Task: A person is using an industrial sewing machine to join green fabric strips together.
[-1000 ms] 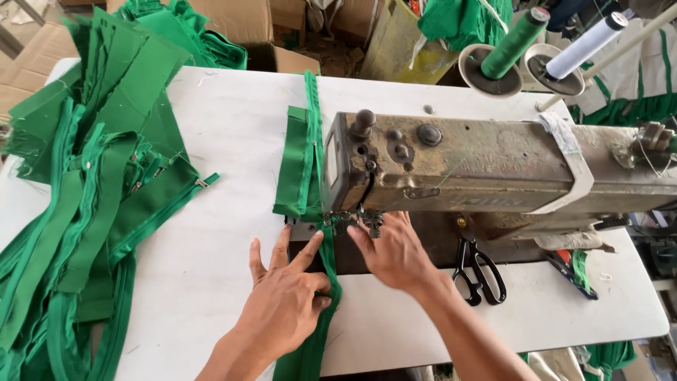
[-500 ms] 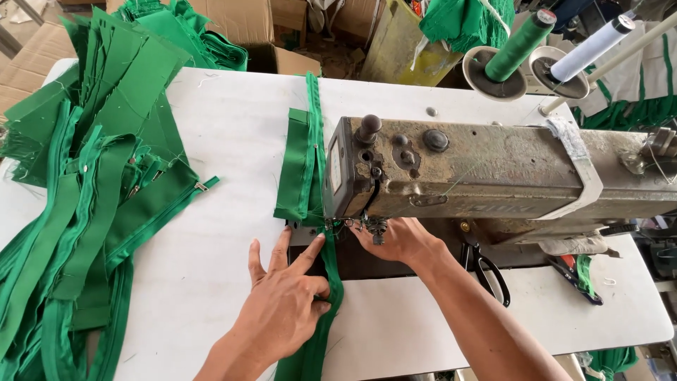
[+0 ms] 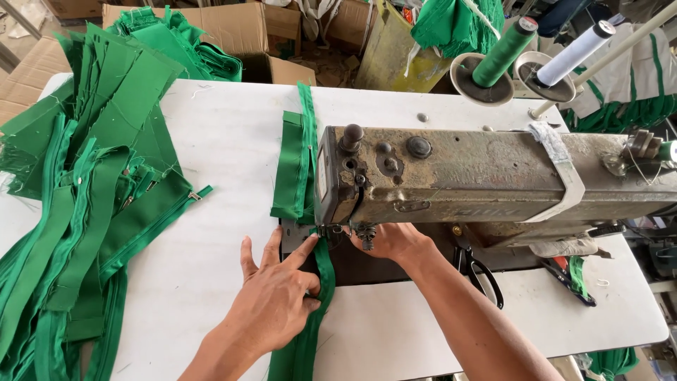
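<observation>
A worn grey-brown sewing machine [image 3: 479, 173] stands on a white table [image 3: 211, 141]. A long green fabric strip with a zipper [image 3: 310, 331] runs under its needle area and off the near edge; its sewn part [image 3: 295, 162] lies behind the machine head. My left hand [image 3: 275, 303] lies flat on the strip just before the presser foot, fingers spread. My right hand [image 3: 391, 240] reaches under the machine arm, its fingertips at the strip by the needle and partly hidden by the machine head.
A large heap of green fabric strips and zippers [image 3: 77, 204] covers the table's left side. Black scissors [image 3: 479, 271] lie under the machine arm. Green [image 3: 504, 53] and white [image 3: 575, 53] thread cones stand behind. Cardboard boxes [image 3: 247, 28] sit beyond the table.
My right hand slid further in under the machine head, toward the needle. The left hand stayed flat on the strip, and the view moved closer.
</observation>
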